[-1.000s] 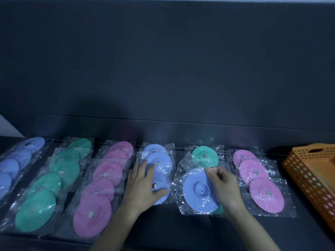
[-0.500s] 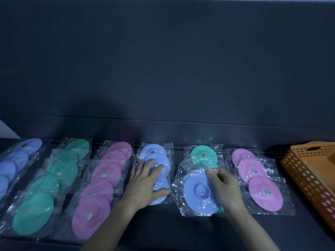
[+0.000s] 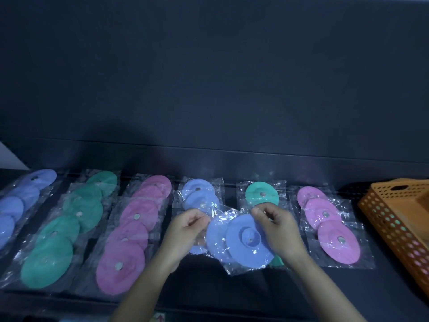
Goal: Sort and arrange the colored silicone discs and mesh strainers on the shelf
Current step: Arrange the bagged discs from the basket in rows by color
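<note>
Bagged silicone discs lie in rows on the dark shelf (image 3: 232, 289). Both hands hold a bagged blue disc (image 3: 249, 240) lifted between the blue column (image 3: 200, 196) and the green column (image 3: 261, 194). My left hand (image 3: 185, 231) pinches the bag's left top corner; my right hand (image 3: 278, 228) pinches its right top edge. A second blue disc (image 3: 216, 235) overlaps behind the held one. A green disc edge (image 3: 277, 261) peeks out below my right hand. No mesh strainers are in sight.
Left of the hands run columns of pink discs (image 3: 134, 228), green discs (image 3: 69, 224) and blue discs (image 3: 14, 205). A pink column (image 3: 329, 224) lies to the right, then an orange perforated basket (image 3: 394, 217). The shelf's dark back wall (image 3: 209, 89) rises behind.
My left hand left the blue column and took the bag's left corner. The bagged blue disc has come off the green column and shifted left and up, held by both hands.
</note>
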`<act>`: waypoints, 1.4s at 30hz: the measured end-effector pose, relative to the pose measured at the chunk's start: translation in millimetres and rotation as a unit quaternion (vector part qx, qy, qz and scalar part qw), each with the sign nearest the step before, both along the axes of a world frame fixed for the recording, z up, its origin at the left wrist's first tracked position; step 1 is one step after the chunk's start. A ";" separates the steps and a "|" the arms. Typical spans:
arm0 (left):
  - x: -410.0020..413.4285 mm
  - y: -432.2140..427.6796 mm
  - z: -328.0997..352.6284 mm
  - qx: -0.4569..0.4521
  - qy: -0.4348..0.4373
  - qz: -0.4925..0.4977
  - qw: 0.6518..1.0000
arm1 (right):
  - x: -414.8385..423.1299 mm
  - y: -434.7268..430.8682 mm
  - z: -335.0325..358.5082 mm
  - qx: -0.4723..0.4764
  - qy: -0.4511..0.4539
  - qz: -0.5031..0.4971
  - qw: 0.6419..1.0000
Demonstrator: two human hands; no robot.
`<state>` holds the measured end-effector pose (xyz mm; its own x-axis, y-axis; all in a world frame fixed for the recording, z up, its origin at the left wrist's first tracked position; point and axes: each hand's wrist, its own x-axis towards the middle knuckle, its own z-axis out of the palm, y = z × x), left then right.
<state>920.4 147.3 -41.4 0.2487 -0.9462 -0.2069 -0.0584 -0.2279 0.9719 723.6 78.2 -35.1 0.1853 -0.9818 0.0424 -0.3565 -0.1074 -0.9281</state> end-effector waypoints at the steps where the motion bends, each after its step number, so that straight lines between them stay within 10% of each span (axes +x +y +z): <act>1: 3.6 3.7 -0.8 0.008 0.012 0.021 1.000 | -3.9 -0.9 -1.4 0.005 0.000 -0.023 1.000; 11: 18.1 38.4 -25.2 0.074 0.023 0.095 0.992 | -16.3 10.1 -12.7 0.191 -0.209 -0.196 0.939; 28: 20.9 53.9 -38.6 -0.006 -0.400 0.120 0.909 | -5.9 38.1 -0.9 0.282 -0.272 -0.098 0.915; 42: 11.4 67.9 -23.4 -0.079 -0.285 0.116 0.948 | 25.5 61.8 -9.7 0.200 -0.186 0.014 0.962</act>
<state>931.8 215.2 -64.9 0.4823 -0.8606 0.1635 -0.5502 -0.1524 0.8210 749.1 140.0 -44.8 0.2565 -0.9283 -0.2691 0.0065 0.2801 -0.9600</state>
